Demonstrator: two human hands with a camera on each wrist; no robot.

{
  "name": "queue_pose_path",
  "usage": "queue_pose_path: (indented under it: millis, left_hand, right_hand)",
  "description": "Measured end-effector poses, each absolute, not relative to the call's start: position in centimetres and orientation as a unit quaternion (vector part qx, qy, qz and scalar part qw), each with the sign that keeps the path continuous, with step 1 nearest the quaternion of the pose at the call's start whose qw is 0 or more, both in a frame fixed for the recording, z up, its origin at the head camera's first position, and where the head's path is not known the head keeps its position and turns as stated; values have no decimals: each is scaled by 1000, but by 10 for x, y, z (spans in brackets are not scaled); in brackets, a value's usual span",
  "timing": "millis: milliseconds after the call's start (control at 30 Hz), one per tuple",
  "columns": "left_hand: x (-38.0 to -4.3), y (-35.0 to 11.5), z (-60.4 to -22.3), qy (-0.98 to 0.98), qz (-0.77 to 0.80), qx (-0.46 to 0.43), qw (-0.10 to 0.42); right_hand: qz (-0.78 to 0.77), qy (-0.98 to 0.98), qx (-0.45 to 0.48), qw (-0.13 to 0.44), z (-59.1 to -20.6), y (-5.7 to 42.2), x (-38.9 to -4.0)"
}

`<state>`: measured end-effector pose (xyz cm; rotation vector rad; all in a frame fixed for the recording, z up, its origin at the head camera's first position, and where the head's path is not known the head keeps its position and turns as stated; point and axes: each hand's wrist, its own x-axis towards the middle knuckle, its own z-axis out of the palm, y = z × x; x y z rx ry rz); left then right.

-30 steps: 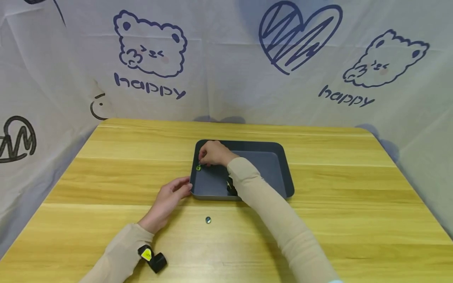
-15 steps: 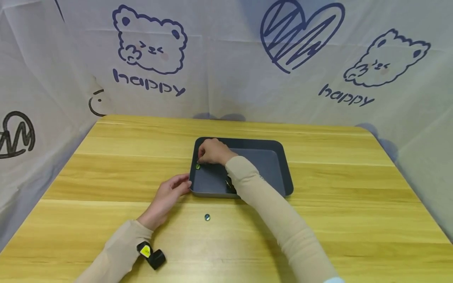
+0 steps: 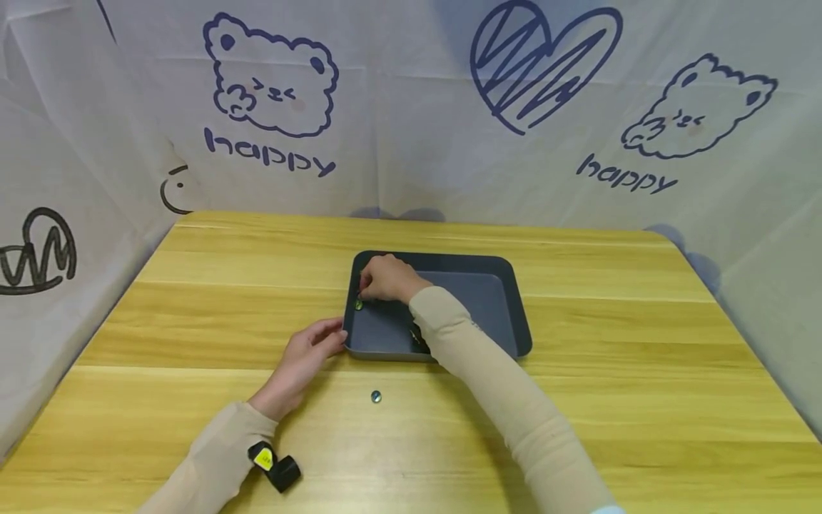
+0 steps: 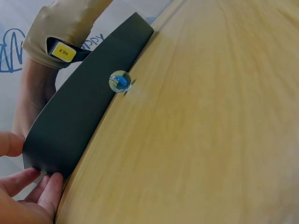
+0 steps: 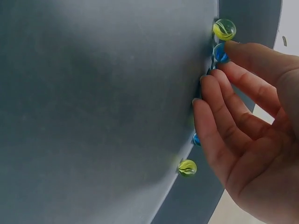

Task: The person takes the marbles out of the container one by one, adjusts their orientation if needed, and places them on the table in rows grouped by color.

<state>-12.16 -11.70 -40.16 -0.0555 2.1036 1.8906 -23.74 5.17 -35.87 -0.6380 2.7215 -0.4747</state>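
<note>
Inside the dark grey baking tray (image 3: 478, 293), my right hand (image 3: 388, 278) reaches to the left wall. In the right wrist view its thumb and forefinger pinch a blue-streaked glass marble (image 5: 220, 53), right below a yellow-green marble (image 5: 224, 30). Past the little finger, a partly hidden blue marble (image 5: 196, 139) and another yellow-green marble (image 5: 187, 168) lie along the foot of the wall. My left hand (image 3: 308, 357) touches the outside of the tray's near left corner, its thumb and fingers fairly straight. A clear marble with a blue core (image 4: 120, 82) sits on the table in front of the tray.
The tray stands on a wooden table (image 3: 642, 343) backed by a white cloth (image 3: 411, 143) with bear and heart drawings. A small black camera (image 3: 276, 465) is strapped to my left wrist, close over the tabletop.
The head view shifts slightly. Both hands keep nearly the same places at the tray, and the marble in front of it stays put.
</note>
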Motion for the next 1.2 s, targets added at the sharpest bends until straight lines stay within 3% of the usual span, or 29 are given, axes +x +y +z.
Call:
queue_pose_path:
  millis: [733, 1200]
  left_hand:
    - [-122, -116, -403, 732, 663, -18, 153]
    - [-121, -115, -401, 733, 663, -22, 154]
  right_hand:
    - [-352, 886, -214, 213, -350, 77, -240]
    - [-428, 853, -231, 190, -330, 97, -228]
